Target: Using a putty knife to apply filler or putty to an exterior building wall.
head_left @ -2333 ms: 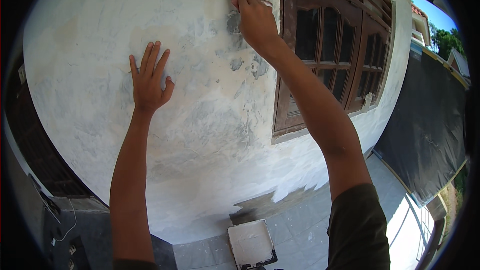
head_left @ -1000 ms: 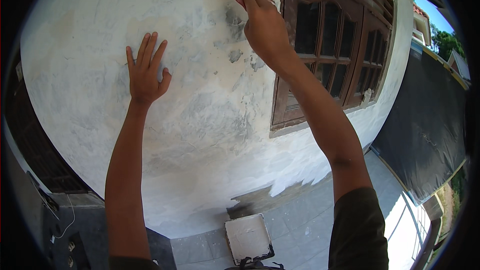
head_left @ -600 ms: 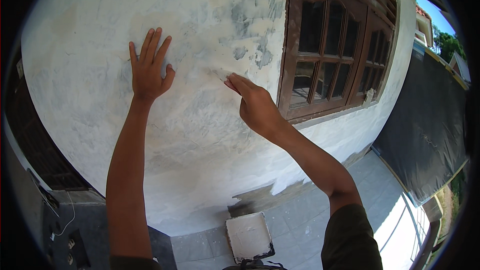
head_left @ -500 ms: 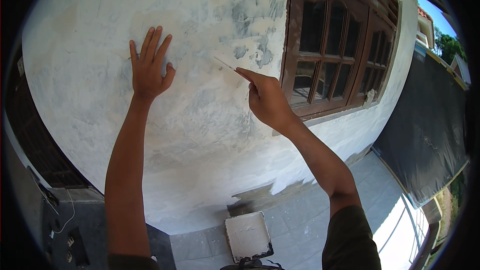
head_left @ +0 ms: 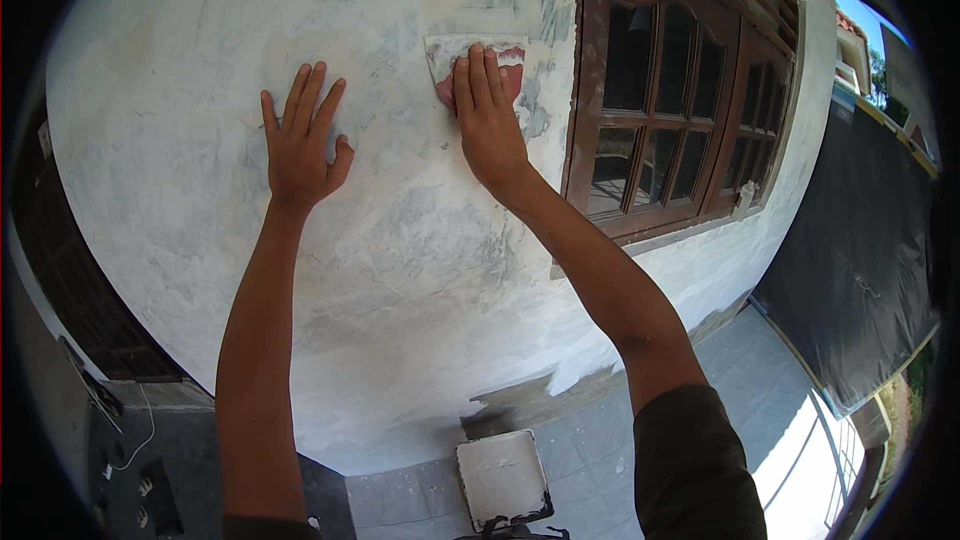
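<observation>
A wall [head_left: 380, 250] with patchy white and grey filler stands before me. My left hand [head_left: 303, 147] lies flat on it, fingers spread and nothing held. To its right, my right hand [head_left: 490, 125] presses a wide putty knife [head_left: 440, 60] against the wall, fingers laid over its red back. The blade's pale, filler-smeared edge points upward. Part of the knife is hidden under my fingers.
Right of my right hand is a brown wooden window [head_left: 655, 110] with glass panes. Below, a tray [head_left: 503, 475] of whitish filler rests on the grey tiled floor [head_left: 590, 450]. A dark sheet [head_left: 850, 250] hangs at the far right, and sandals [head_left: 147, 500] lie at lower left.
My right hand has moved up and slightly left, turning the putty knife from edge-on to flat against the wall. My left hand stays nearly in place.
</observation>
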`<state>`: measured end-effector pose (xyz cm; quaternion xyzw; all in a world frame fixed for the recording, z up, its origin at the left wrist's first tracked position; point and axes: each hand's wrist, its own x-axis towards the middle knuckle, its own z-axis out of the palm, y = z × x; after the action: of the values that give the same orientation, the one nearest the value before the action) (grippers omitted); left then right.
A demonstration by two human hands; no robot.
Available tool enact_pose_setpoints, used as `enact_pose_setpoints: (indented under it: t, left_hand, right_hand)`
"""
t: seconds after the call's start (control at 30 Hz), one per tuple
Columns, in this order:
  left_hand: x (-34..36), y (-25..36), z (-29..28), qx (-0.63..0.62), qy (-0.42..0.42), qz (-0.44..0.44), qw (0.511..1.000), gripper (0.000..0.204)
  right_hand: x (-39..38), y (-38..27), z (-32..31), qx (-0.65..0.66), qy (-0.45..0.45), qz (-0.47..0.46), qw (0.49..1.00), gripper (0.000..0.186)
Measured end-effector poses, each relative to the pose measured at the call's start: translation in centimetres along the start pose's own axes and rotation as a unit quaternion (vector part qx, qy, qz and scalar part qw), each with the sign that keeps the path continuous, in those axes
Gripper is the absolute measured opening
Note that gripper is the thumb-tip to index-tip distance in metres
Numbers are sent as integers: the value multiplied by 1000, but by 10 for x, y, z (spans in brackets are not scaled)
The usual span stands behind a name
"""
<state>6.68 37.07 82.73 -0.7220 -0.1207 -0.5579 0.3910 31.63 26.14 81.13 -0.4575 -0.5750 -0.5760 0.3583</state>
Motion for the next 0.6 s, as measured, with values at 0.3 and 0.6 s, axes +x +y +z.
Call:
enact_pose_setpoints:
  t: [0.3, 0.6]
  left_hand:
    - [-7, -7, -7, 11, -3, -9, 1000, 70]
    - [1, 1, 1, 9, -8, 0, 1000, 71]
  right_hand:
    - [-29, -40, -95, 228, -85, 95, 965, 44]
    - [39, -10, -16, -91, -5, 84, 992, 54]
